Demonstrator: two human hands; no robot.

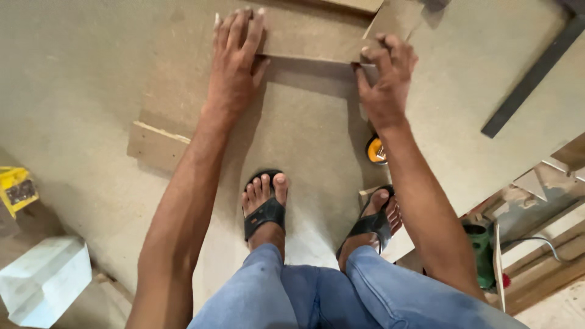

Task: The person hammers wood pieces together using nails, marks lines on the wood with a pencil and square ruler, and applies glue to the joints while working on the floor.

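My left hand [234,61] lies flat, palm down, on a brown fibreboard strip [308,39] that rests on a large brown board [317,128] on the floor. My right hand [385,79] curls its fingers over the right end of the same strip, where the strip meets a second big board [481,79] lying at an angle. Both arms reach forward from above my knees. My feet in black sandals [265,210] stand on the large board just behind the hands.
A yellow-and-black tape measure [375,150] lies beside my right wrist. A dark metal bar [533,76] crosses the right board. A loose wood offcut [155,146] sits at the left, a yellow tool [17,189] and white block [46,280] farther left, a green tool [481,253] at the right.
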